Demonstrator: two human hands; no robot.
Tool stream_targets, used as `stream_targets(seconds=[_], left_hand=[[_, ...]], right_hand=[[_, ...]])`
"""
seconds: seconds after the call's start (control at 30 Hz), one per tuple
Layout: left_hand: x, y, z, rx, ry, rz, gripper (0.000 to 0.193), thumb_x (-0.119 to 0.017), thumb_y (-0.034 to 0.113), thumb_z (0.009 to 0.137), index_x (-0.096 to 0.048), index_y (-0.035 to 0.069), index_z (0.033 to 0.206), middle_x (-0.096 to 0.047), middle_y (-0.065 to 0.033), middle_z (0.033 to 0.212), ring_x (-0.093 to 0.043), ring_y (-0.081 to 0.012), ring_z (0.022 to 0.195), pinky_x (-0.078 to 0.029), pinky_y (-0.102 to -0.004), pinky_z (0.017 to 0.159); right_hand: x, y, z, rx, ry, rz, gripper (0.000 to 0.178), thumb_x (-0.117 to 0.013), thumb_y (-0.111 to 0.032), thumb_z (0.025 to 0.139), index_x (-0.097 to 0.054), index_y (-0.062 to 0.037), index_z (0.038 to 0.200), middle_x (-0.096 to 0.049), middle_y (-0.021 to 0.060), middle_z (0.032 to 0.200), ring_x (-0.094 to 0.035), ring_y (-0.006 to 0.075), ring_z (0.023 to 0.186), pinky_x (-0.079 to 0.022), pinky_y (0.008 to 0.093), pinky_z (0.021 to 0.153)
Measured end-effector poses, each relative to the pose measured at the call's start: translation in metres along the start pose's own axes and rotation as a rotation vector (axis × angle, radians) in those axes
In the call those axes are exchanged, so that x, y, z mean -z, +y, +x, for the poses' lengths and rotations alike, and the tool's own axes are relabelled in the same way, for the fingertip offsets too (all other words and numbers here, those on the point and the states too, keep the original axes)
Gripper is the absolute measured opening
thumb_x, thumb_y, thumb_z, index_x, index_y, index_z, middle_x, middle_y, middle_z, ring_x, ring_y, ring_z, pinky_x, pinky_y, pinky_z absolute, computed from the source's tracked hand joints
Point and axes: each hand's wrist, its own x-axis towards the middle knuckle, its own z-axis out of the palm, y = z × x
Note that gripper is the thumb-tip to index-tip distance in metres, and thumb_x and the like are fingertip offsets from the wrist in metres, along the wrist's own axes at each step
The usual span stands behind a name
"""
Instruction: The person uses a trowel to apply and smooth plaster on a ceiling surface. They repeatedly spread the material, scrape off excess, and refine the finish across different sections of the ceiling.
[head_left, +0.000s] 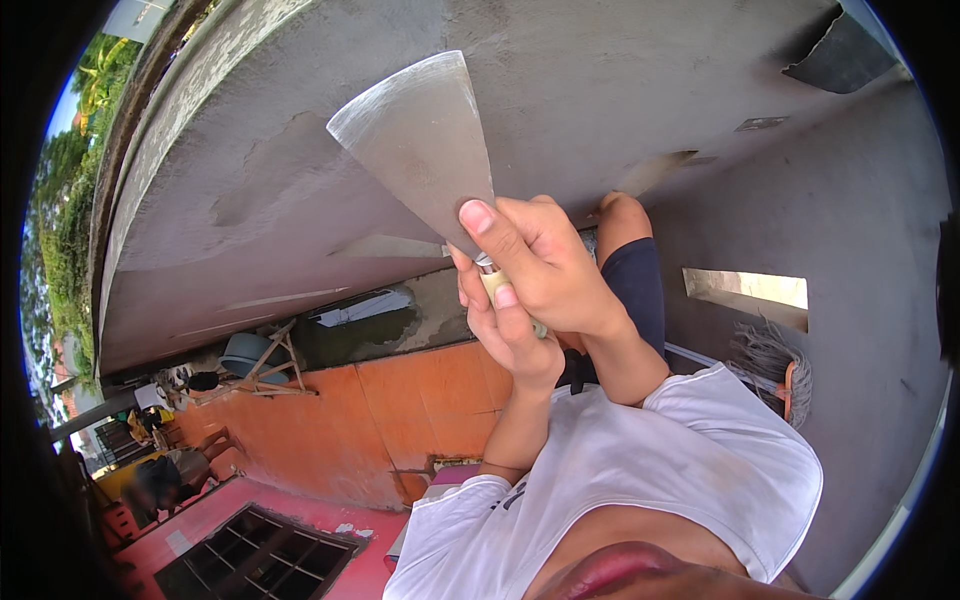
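Observation:
A putty knife [425, 140] with a wide, fan-shaped metal blade and a pale handle is held up in front of a grey wall, blade tilted up and to the left. My left hand [515, 340] is closed round the handle, most of which the fingers hide. Just above it, my right hand [545, 260] grips the knife where blade and handle meet, its thumb pressed flat on the lower part of the blade. The blade's broad edge looks scuffed and lighter than the rest. Whether it touches the wall behind I cannot tell.
The smooth grey wall [260, 220] spans the upper view. At right are a slot opening [750, 290] and a grey mop head [775, 360]. Orange tiles [340, 410] cover the floor; a blue basin [245, 355] sits by a wooden frame. Another person [165, 480] is at far left.

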Motion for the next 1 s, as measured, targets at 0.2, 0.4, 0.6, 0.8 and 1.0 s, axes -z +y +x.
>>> stream_targets(seconds=[0.2,0.4,0.6,0.8,1.0], left_hand=[[-0.007,0.009,0.005,-0.004,0.122,-0.083,0.053,-0.042,0.033,0.093,-0.055,-0.007,0.126,-0.062,-0.016,0.115,-0.058,-0.0255,0.108,-0.041,-0.0378,0.094],[-0.006,0.015,0.009,-0.045,0.135,-0.021,0.059,-0.04,0.036,0.094,-0.05,-0.007,0.133,-0.061,-0.0163,0.118,-0.057,-0.0263,0.112,-0.041,-0.0381,0.094],[0.005,0.002,-0.003,-0.003,0.025,0.052,0.061,-0.038,0.04,0.097,-0.038,0.001,0.143,-0.056,-0.0098,0.121,-0.058,-0.019,0.111,-0.048,-0.0342,0.088],[-0.007,0.011,0.006,-0.005,0.137,0.002,0.06,-0.039,0.039,0.094,-0.042,-0.002,0.138,-0.058,-0.0115,0.116,-0.057,-0.0217,0.109,-0.042,-0.0349,0.093],[-0.005,0.022,0.016,-0.034,0.076,0.022,0.058,-0.042,0.038,0.092,-0.05,-0.006,0.129,-0.06,-0.0147,0.115,-0.055,-0.0247,0.109,-0.039,-0.0382,0.096]], right_hand=[[-0.002,-0.009,0.005,0.02,-0.04,-0.017,0.05,-0.046,-0.034,0.108,-0.06,0.0004,0.074,-0.058,0.0039,0.056,-0.058,0.0119,0.052,-0.047,0.027,0.05],[-0.008,-0.016,0.009,0.062,-0.06,0.024,0.051,-0.045,-0.036,0.108,-0.06,-0.0002,0.075,-0.057,0.0025,0.055,-0.056,0.0097,0.051,-0.044,0.0257,0.049],[0.001,-0.005,0.002,0.031,-0.068,-0.011,0.051,-0.044,-0.034,0.109,-0.06,-0.0004,0.074,-0.058,0.0025,0.055,-0.055,0.0093,0.051,-0.044,0.0262,0.049],[-0.003,0.0,0.007,0.092,-0.044,0.008,0.051,-0.044,-0.034,0.109,-0.06,0.0,0.073,-0.058,0.0025,0.055,-0.055,0.0099,0.051,-0.044,0.0263,0.049],[-0.008,-0.022,0.013,0.078,-0.056,0.04,0.052,-0.044,-0.034,0.109,-0.059,-0.0002,0.073,-0.058,0.0028,0.056,-0.055,0.0104,0.051,-0.044,0.0265,0.049]])
